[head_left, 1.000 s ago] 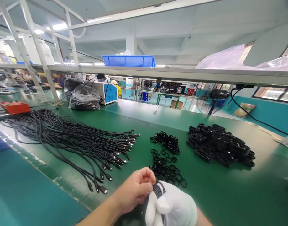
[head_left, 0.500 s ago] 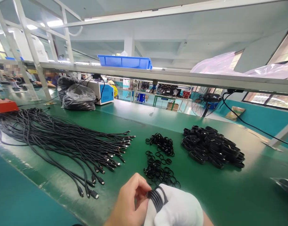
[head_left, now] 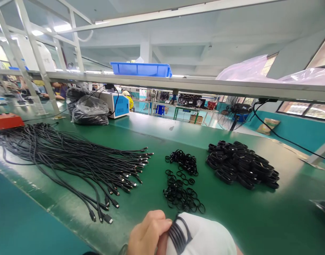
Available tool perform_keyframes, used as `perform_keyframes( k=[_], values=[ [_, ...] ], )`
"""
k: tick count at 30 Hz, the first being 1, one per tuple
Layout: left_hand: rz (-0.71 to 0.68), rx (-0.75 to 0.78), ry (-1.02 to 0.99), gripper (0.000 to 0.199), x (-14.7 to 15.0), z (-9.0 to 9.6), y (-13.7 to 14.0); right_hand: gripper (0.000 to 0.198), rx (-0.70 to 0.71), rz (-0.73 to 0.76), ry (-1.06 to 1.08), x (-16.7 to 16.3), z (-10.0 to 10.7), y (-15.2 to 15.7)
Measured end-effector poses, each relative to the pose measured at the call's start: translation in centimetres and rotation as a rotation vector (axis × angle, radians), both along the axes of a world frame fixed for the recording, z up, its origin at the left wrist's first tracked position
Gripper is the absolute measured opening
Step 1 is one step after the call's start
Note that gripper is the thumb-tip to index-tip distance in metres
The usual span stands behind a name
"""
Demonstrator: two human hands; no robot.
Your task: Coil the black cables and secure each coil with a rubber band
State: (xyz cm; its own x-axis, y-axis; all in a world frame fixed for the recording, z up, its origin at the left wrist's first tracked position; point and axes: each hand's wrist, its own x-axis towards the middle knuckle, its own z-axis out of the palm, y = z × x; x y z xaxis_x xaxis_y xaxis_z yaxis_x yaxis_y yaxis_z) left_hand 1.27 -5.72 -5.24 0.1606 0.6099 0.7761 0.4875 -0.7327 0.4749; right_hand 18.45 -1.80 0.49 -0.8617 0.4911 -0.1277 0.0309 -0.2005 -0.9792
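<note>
My bare left hand [head_left: 149, 233] is closed at the bottom of the view, its fingertips pressed against a row of black rubber rings [head_left: 178, 235]. Several of these rings sit side by side around the fingers of my right hand [head_left: 208, 235], which wears a white glove and is curled closed. Its fingertips are hidden. Just beyond the hands lies a pile of loose black rings [head_left: 182, 193], with a second pile of small black rings [head_left: 184, 161] behind it. To the left, a spread of black cables [head_left: 80, 156] has its plug ends pointing right.
Coiled black cables [head_left: 242, 164] are heaped at the right of the green table [head_left: 151, 198]. A red box [head_left: 8, 120], a plastic bag [head_left: 89, 111] and a blue-white machine [head_left: 118, 104] stand at the left. Overhead, a shelf [head_left: 194, 83] carries a blue tray [head_left: 141, 69].
Both hands have dropped slightly lower in the view. My left fingers have closed up and turned over against the rings. The piles on the table look the same.
</note>
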Motion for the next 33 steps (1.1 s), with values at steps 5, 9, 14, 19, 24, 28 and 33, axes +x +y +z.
perform_keyframes(
  k=[5, 9, 14, 19, 24, 28, 33],
  values=[
    [-0.071, -0.093, 0.042, 0.023, -0.5, 0.3, 0.9, 0.041, 0.035, -0.119, 0.037, -1.0, -1.7, 0.2],
    [-0.116, -0.080, 0.092, 0.023, -1.0, 1.0, 1.1, 0.033, 0.044, -0.104, 0.011, -0.7, -2.7, 0.4],
    [-0.174, -0.235, 0.196, 0.033, -1.2, 3.6, 1.0, 0.030, 0.021, 0.060, -0.073, 0.4, -0.9, 0.3],
    [-0.218, -0.172, 0.214, 0.029, -0.8, 5.2, 0.8, 0.033, 0.006, 0.122, -0.090, 0.3, 0.8, -0.4],
    [-0.229, -0.044, 0.238, 0.021, -0.8, 4.6, 1.3, 0.033, 0.016, 0.057, -0.077, -0.1, 1.3, -1.1],
    [-0.232, 0.032, 0.254, 0.024, -1.6, 4.0, 1.8, 0.033, 0.037, -0.072, -0.055, -0.3, 1.3, -1.8],
    [-0.186, 0.031, 0.301, 0.026, -3.0, 4.6, 1.8, 0.036, 0.071, -0.282, -0.022, 0.3, 1.0, -1.9]
  ],
)
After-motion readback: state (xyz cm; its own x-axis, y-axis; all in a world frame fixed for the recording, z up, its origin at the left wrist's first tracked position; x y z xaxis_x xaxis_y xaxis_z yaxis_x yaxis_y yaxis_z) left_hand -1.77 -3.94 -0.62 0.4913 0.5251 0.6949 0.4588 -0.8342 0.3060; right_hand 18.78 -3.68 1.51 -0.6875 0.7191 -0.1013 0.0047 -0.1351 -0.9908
